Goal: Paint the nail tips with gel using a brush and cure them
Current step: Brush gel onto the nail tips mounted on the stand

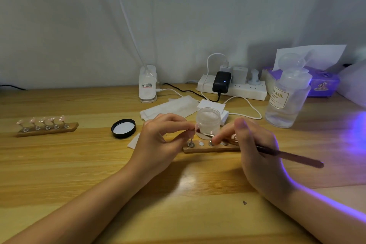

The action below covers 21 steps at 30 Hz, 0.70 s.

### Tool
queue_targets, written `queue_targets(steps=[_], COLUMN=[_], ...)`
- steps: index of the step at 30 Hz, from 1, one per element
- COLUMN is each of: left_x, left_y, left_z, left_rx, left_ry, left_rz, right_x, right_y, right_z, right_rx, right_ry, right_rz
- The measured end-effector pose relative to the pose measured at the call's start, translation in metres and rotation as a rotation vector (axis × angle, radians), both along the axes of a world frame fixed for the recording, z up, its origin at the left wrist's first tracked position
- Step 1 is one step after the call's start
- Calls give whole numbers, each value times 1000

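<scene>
A: Both hands are working over the near wooden holder strip at the middle of the pale wooden desk. The left hand pinches one small nail tip between thumb and fingertips, lifted just above the strip.

B: And the right hand grips the long dark-handled brush like a pen, bristle end reaching to that tip. Too small to tell whether it's touching.

A: Right behind them sits the open clear gel jar, with its black round lid lying upside down to the left.

B: Progress, then? Far left there's a second wooden strip carrying five pinkish nail tips on their stands. I'd judge that set painted already.

A: Likely, though cured or not, I can't say. On the near strip I see metal stands and a bare white dot or two, so this batch looks only part done.

B: Violet light spills over the desk from the right; the lamp itself is out of view. Curing this batch looks like it's yet to come.
</scene>
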<state>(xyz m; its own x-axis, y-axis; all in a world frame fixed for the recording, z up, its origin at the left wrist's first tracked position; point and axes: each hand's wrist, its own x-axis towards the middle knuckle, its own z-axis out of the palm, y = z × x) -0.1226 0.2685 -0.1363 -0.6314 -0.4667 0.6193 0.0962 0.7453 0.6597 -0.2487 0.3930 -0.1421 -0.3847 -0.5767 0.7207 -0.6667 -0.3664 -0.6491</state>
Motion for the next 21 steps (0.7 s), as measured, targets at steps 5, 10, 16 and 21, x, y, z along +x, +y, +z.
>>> queue_targets(steps=[5,10,16,21], left_x=[0,0,-1,-1], left_y=[-1,-2,-2,0], left_z=[0,-1,-1,0], left_rx=[7,-8,14,11], left_ry=[1,0,-11,-1], left_rz=[-5,-6,0,-2], right_x=[0,2,1,2], right_y=[0,-2,0,-2], right_z=[1,2,2,1], right_rx=[-46,22,-20,21], right_ry=[16,63,31,121], right_rz=[-15,18,-4,-1])
